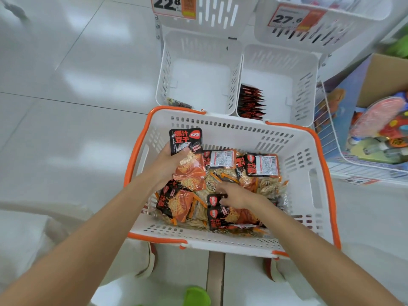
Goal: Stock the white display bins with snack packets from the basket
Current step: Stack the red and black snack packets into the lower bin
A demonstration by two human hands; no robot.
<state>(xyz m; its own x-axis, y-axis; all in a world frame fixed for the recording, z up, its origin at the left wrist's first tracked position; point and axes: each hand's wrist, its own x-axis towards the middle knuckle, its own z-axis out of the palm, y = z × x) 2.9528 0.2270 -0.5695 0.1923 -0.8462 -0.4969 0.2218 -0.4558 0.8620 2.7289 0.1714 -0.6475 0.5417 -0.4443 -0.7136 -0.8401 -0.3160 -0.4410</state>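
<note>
Hands [171,165] [237,194] on packets [221,159] in basket [231,125]

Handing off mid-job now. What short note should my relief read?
Left hand grips a few black-and-orange packets above the basket.
Right hand reaches into the pile, fingers on a packet; grip unclear.
Done: right bin holds one row along its left wall; left bin nearly bare.
Left: many packets lie in the basket.

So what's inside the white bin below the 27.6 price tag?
A row of red-and-black packets stands on edge against the bin's wall nearest the neighbouring bin; the rest of its floor shows bare. The basket rim covers its front edge.
</note>
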